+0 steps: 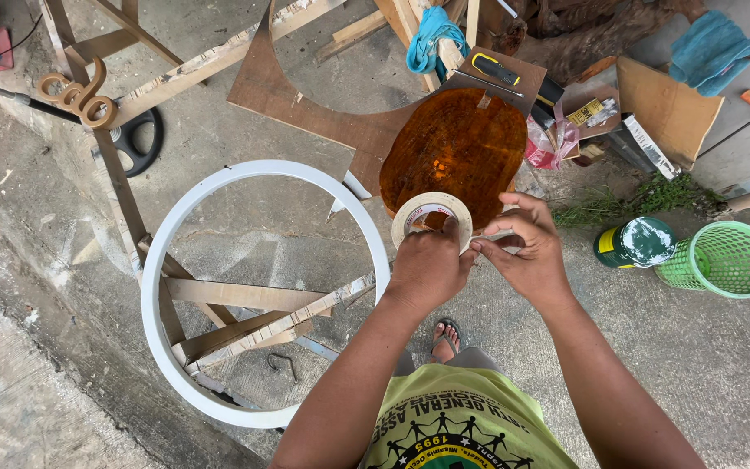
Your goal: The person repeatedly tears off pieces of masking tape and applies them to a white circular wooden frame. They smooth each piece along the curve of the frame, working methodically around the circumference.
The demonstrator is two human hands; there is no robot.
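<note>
Daylight falls on a rough grey concrete floor (679, 365), stained and cracked. A white hoop (154, 260) lies on wooden slats (245, 295) (some crossing inside it). Plywood offcuts (305, 104) sit beyond, a green basket (726, 258) beside weeds (644, 198).

A single camera on the person's head looks almost straight down, so the forearms enter from the bottom edge and the left hand (427, 265) and right hand (527, 247) sit just below the middle, close to the lens, with the tape roll (431, 217) between them. The concrete floor (679, 365) lies well beyond the hands and fills the frame: the white ring (156, 260) to the left, the green basket (726, 258) at the right edge, wood scraps along the top. With only this view, nothing is shared with another.
</note>
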